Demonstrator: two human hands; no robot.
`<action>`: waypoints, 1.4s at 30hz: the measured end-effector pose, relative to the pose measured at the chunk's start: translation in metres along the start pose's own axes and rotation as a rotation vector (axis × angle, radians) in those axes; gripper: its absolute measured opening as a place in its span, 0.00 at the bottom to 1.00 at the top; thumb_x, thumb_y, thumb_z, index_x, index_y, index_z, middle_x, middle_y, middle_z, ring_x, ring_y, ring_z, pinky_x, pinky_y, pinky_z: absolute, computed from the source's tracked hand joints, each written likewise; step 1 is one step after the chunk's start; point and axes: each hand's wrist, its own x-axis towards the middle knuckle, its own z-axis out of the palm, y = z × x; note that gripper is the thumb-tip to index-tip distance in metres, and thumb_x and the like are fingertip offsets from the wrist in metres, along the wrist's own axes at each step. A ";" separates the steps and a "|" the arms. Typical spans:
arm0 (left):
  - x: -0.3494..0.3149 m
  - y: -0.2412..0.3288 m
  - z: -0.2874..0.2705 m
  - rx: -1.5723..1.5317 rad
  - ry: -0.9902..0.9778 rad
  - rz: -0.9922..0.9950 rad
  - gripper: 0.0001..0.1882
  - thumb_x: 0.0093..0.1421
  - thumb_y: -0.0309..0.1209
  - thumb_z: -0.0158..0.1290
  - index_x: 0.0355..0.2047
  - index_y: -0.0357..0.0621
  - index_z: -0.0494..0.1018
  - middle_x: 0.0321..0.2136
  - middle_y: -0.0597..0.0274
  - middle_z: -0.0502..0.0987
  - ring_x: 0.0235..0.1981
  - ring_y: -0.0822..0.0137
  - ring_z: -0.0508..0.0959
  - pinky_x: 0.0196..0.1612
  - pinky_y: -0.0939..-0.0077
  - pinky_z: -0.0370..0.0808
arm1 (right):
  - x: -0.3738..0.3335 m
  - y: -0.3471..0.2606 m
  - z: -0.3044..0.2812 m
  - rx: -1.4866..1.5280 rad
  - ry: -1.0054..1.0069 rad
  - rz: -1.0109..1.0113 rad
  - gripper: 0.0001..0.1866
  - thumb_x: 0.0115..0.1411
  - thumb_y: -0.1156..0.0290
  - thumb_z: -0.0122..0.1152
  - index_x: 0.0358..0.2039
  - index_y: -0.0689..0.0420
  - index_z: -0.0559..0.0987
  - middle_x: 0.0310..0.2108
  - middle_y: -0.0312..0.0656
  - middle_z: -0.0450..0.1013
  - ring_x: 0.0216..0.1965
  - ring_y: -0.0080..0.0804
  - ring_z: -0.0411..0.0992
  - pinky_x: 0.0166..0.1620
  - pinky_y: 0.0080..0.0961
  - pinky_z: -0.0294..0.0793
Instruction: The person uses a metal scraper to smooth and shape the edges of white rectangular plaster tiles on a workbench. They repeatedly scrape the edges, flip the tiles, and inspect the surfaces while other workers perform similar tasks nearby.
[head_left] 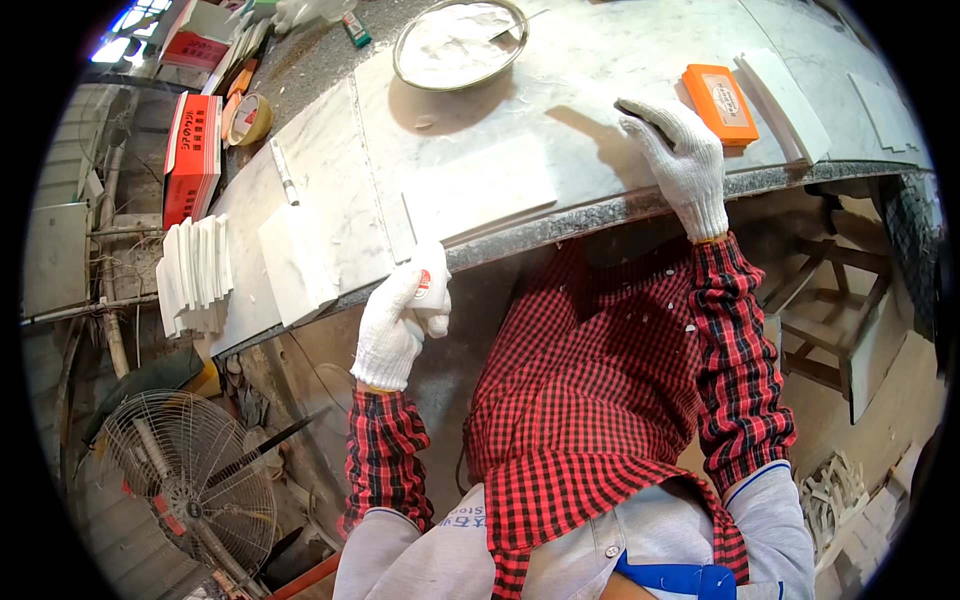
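Currently, I see the left grip [392, 325] grasping a small, red-marked pale piece [433, 290]; the right grip [685, 155], released, is near an orange box [722, 103].

Round wire-guarded fan [188, 490] at eight o'clock. Thin white strips [197, 278] at nine, packed side by side in row. Red-and-white carton [190, 160] at ten, tan tape roll [261, 120] just beside it. Second red carton [196, 47] farther out, between ten and eleven. Small green box [356, 29] at eleven, on dark grey surface [312, 85]. Wooden stool [815, 371] at three. Heap of pale offcuts [833, 498] at four, near rim of view.
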 end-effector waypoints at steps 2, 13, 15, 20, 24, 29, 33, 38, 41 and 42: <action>0.001 0.001 0.000 0.003 -0.008 -0.005 0.24 0.72 0.44 0.50 0.51 0.31 0.73 0.28 0.55 0.77 0.22 0.66 0.73 0.24 0.72 0.68 | 0.000 0.004 0.002 -0.016 0.041 -0.046 0.13 0.64 0.68 0.69 0.49 0.53 0.86 0.39 0.42 0.84 0.37 0.30 0.81 0.41 0.24 0.80; 0.000 0.001 0.000 -0.002 0.019 0.004 0.23 0.71 0.43 0.51 0.48 0.31 0.75 0.29 0.54 0.79 0.23 0.68 0.75 0.25 0.75 0.70 | 0.000 -0.001 -0.001 -0.019 -0.016 0.013 0.15 0.63 0.74 0.68 0.51 0.58 0.85 0.42 0.42 0.83 0.42 0.29 0.79 0.47 0.24 0.79; -0.001 0.002 0.006 -0.010 0.063 0.004 0.23 0.71 0.43 0.51 0.48 0.31 0.75 0.29 0.54 0.79 0.23 0.68 0.75 0.25 0.75 0.70 | 0.000 -0.002 -0.001 -0.010 -0.015 0.019 0.15 0.64 0.74 0.68 0.51 0.58 0.85 0.42 0.42 0.83 0.42 0.28 0.79 0.47 0.24 0.79; 0.002 0.000 -0.005 -0.009 -0.007 -0.010 0.23 0.71 0.43 0.52 0.52 0.31 0.73 0.33 0.53 0.79 0.23 0.67 0.75 0.24 0.73 0.70 | 0.000 -0.001 0.000 -0.009 -0.013 0.022 0.14 0.65 0.73 0.68 0.51 0.58 0.85 0.42 0.42 0.83 0.42 0.27 0.79 0.47 0.23 0.79; 0.002 0.001 -0.004 -0.002 -0.005 -0.008 0.23 0.72 0.42 0.51 0.53 0.31 0.72 0.33 0.52 0.79 0.23 0.67 0.75 0.23 0.72 0.71 | 0.000 -0.002 0.000 -0.002 -0.009 0.022 0.14 0.65 0.73 0.68 0.50 0.58 0.85 0.42 0.42 0.83 0.41 0.27 0.79 0.47 0.23 0.79; 0.002 -0.001 -0.006 -0.008 -0.010 -0.006 0.23 0.72 0.42 0.51 0.54 0.32 0.72 0.34 0.53 0.79 0.24 0.68 0.74 0.24 0.73 0.71 | -0.001 0.001 0.000 -0.013 -0.002 0.012 0.14 0.65 0.73 0.68 0.50 0.59 0.85 0.42 0.42 0.83 0.41 0.27 0.79 0.47 0.23 0.79; 0.001 0.000 -0.005 -0.005 0.008 -0.008 0.23 0.72 0.42 0.51 0.54 0.32 0.72 0.36 0.54 0.79 0.24 0.68 0.74 0.24 0.74 0.71 | 0.000 0.006 0.003 -0.017 0.057 -0.062 0.12 0.64 0.68 0.69 0.48 0.54 0.87 0.39 0.42 0.83 0.36 0.31 0.81 0.41 0.24 0.80; 0.002 0.000 -0.008 -0.016 -0.021 -0.018 0.23 0.72 0.43 0.51 0.54 0.32 0.72 0.37 0.55 0.79 0.24 0.69 0.75 0.24 0.75 0.72 | 0.000 0.006 0.004 0.011 0.064 -0.054 0.13 0.63 0.68 0.70 0.48 0.54 0.87 0.39 0.42 0.83 0.36 0.31 0.81 0.40 0.24 0.80; 0.002 -0.002 -0.009 -0.011 -0.031 -0.008 0.23 0.72 0.43 0.51 0.54 0.33 0.72 0.37 0.55 0.79 0.25 0.70 0.75 0.24 0.75 0.72 | 0.000 0.006 0.004 -0.006 0.059 -0.058 0.13 0.63 0.68 0.70 0.48 0.54 0.87 0.39 0.42 0.83 0.36 0.31 0.81 0.40 0.24 0.80; 0.002 -0.002 -0.010 -0.009 -0.037 -0.004 0.23 0.72 0.43 0.51 0.54 0.33 0.72 0.36 0.55 0.79 0.25 0.70 0.75 0.24 0.75 0.72 | 0.000 0.006 0.003 -0.013 0.061 -0.062 0.13 0.63 0.68 0.70 0.48 0.54 0.87 0.39 0.42 0.83 0.36 0.31 0.81 0.40 0.24 0.80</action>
